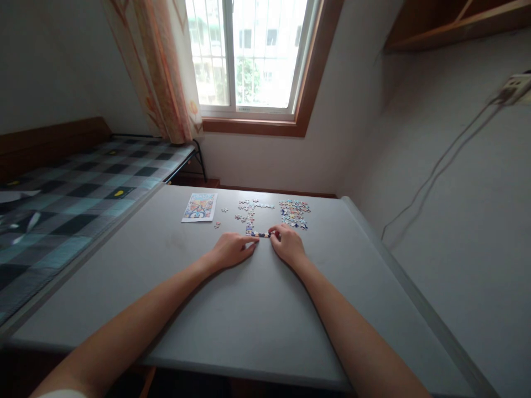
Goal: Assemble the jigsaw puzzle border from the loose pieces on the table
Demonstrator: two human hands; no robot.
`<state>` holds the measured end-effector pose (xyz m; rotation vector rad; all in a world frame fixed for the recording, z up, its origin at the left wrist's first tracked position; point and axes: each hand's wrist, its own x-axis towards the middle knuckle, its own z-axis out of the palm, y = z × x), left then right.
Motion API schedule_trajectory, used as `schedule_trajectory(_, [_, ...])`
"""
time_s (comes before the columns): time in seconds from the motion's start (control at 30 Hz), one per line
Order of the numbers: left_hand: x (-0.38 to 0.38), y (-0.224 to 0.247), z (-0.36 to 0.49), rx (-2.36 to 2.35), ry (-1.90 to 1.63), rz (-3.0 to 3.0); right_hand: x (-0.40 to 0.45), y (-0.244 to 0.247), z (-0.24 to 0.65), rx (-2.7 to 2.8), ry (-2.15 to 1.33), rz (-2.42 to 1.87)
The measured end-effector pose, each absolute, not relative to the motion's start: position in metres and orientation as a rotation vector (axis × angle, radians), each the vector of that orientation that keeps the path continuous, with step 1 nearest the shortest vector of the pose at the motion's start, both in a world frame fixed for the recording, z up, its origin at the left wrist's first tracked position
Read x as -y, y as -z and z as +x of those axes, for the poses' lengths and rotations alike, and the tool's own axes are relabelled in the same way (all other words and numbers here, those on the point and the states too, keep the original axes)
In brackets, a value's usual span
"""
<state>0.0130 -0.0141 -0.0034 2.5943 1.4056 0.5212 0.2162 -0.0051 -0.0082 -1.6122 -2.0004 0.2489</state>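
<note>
A partly joined jigsaw puzzle [250, 217] lies on the table, its left edge and parts of its top and bottom rows linked. My left hand [233, 249] rests on the table with its index fingertip on the bottom row [262, 235] and its thumb apart below. At that row's right end, the fingers of my right hand [287, 243] are pinched on a small puzzle piece, mostly covered by the fingertips. Just beyond my right hand spreads a heap of loose puzzle pieces [294, 211]. More loose pieces [240, 218] lie left of the joined edge.
A printed picture sheet [199, 208] lies at the far left of the grey table [257, 309]. Left of the table is a bed with a checked cover [83, 177]. A wall stands along the right side, with a hanging cable [433, 168]. A window [261, 55] is behind.
</note>
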Motion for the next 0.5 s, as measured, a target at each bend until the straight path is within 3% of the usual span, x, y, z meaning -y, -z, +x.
schedule_trajectory(0.5, [0.0140, 0.0027, 0.0135, -1.389, -0.532, 2.591, 0.0052, 0.0083, 0.2170, 2.023, -0.254, -1.617])
